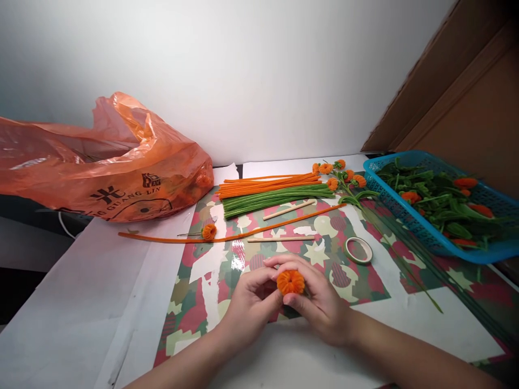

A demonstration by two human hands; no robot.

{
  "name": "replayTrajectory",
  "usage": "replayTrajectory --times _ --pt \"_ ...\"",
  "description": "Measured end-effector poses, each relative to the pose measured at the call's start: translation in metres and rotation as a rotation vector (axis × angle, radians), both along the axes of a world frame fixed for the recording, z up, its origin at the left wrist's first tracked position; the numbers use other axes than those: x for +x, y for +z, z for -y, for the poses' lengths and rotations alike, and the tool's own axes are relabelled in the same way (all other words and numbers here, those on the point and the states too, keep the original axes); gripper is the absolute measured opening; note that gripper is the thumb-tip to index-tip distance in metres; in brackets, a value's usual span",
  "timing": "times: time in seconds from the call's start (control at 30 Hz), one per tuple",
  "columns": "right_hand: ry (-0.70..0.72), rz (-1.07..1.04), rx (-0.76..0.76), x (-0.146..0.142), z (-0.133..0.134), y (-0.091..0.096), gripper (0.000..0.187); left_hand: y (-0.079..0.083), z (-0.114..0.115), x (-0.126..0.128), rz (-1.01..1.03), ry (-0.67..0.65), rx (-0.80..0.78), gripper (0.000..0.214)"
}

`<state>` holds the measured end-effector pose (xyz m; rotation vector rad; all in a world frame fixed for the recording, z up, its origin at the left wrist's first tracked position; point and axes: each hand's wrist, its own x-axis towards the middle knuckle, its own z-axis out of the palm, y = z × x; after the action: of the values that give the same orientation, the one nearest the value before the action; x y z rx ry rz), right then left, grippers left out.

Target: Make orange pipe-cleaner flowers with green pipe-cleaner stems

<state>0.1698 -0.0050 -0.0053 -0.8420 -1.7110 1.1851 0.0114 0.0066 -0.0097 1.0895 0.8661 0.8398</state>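
Setting: a plain white wall behind a bench (81,302) covered in white paper, with a red, green and cream patterned sheet (190,302) laid across its middle. At far left lies a crumpled orange plastic carrier bag (121,162), resting against the wall. At far right stands a blue perforated plastic basket (409,216) holding green stems and orange blooms made of pipe cleaner. Between them, on the far part of the sheet, lie a bundle of straight green pipe cleaners (279,197) and, just beside it, a bundle of orange pipe cleaners (267,185). The left hand (249,302) and the right hand (324,305) meet at the near edge of the sheet, fingers closed from either side upon one item. A ring of pale adhesive tape (359,261) lies flat near the right hand, apart from it. The item gripped is a small ribbed orange pipe-cleaner ball (290,281), pinched between the fingertips of both hands just above the sheet. Assessment: the ball is judged very light, with soft, grippy pile over thin bendable wire. It is unlikely to slip, but its ribs would flatten or shift under a hard squeeze. Hold is best taken lightly at opposite sides with the fingertips. Any cut wire ends are hidden and could prick.
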Motion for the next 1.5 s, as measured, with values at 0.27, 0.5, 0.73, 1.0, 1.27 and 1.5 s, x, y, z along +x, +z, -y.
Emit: replayTrajectory --times 0.27,0.5,0.73,1.0,1.27,1.5 --pt "-0.009 -0.026 -0.033 -0.002 0.000 -0.002 0.025 -0.001 0.001 0.000 -0.010 0.004 -0.015 0.032" --pt "0.113 -0.180 -0.180 0.014 -0.011 -0.002 0.059 0.003 -0.001 -0.005 0.066 -0.158 -0.098 0.027" --pt "0.092 -0.183 -0.053 0.008 -0.014 0.002 0.036 0.004 -0.002 -0.005 0.131 -0.263 -0.141 0.029" --pt "0.076 -0.051 0.036 0.002 -0.009 0.000 0.021 -0.007 -0.002 -0.006 0.087 -0.242 -0.128 0.033" --pt "0.055 -0.045 0.024 0.000 -0.008 0.002 0.020 -0.006 -0.004 -0.005 0.092 -0.201 -0.142 0.033" --pt "0.082 -0.178 -0.213 0.003 -0.007 -0.005 0.059 -0.008 -0.004 -0.005 0.136 -0.148 -0.272 0.033"
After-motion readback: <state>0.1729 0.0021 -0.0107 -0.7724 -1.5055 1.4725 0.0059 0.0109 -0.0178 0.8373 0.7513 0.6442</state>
